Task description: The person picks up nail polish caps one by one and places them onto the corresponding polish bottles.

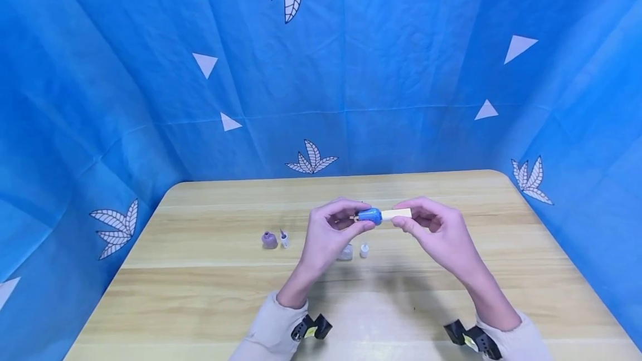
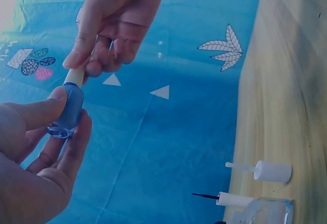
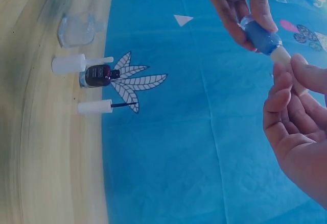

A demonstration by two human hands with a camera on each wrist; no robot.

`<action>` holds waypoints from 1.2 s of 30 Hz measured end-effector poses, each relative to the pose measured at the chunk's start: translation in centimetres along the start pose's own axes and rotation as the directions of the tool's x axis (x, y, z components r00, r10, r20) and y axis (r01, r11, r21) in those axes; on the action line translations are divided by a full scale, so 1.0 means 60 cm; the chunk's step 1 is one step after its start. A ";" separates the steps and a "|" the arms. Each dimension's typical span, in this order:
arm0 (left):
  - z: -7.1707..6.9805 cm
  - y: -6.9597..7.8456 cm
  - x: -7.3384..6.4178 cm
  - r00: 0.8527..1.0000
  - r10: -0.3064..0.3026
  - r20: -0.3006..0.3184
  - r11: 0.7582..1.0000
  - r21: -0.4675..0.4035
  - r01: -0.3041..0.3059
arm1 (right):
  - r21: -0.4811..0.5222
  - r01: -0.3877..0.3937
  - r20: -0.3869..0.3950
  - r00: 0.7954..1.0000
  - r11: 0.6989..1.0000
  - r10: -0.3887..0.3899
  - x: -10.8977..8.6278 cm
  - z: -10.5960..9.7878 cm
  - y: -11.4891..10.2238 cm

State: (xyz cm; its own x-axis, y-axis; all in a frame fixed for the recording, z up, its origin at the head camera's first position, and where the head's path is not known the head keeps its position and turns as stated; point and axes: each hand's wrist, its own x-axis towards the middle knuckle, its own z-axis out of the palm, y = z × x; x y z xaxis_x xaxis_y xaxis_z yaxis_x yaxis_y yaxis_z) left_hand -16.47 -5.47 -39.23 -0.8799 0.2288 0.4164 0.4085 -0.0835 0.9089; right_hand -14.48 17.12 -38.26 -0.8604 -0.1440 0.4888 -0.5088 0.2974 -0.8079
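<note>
Raised over the table, a blue nail polish bottle [image 1: 370, 216] lies sideways between the two hands. My left hand [image 1: 325, 237] grips the glass body between thumb and fingers, its base toward the palm. My right hand [image 1: 445, 233] pinches the long cream cap [image 1: 401, 214], which meets the bottle's neck. The left wrist view shows the blue bottle [image 2: 71, 106] tilted, with the left thumb along its side. Seen from the right wrist, the cap [image 3: 281, 55] is mostly covered by the right fingers.
On the table stand an uncapped purple bottle [image 1: 269, 240] and a white brush cap [image 1: 284, 239]. Partly behind the left wrist is a clear bottle [image 1: 346, 252], with another white cap [image 1: 364, 250] beside it. The right wrist view also shows a dark red bottle [image 3: 98, 75].
</note>
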 end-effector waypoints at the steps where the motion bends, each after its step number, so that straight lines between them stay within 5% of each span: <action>1: 0.001 -0.001 0.001 1.000 -0.006 0.005 1.000 -0.003 0.006 | 0.022 -0.019 -0.008 1.000 1.000 0.019 0.000 -0.002 -0.001; 6: 0.007 -0.007 0.001 1.000 -0.019 0.014 1.000 0.006 0.019 | 0.069 -0.023 -0.031 0.999 0.997 0.025 0.003 -0.008 -0.003; 16: 0.031 -0.041 -0.006 0.993 -0.107 0.043 0.993 0.055 0.104 | -0.037 -0.046 -0.016 0.999 0.998 0.045 0.006 -0.016 0.003; 29: 0.054 -0.072 -0.017 0.981 -0.133 0.138 0.980 0.164 0.110 | -0.169 -0.051 0.101 0.993 0.984 0.069 0.004 -0.030 0.016; 36: 0.053 -0.095 -0.048 0.971 -0.192 0.143 0.971 0.172 0.167 | -0.226 0.005 0.160 0.987 0.974 0.032 -0.021 -0.011 0.041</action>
State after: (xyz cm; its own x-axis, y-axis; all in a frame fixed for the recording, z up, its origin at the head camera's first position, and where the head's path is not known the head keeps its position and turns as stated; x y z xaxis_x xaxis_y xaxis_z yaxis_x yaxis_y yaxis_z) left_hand -15.49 -2.58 -45.71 -0.8982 0.3767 0.2265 0.2912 0.1240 0.9486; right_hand -14.63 18.66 -40.67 -0.8698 -0.2835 0.4037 -0.4933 0.5019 -0.7104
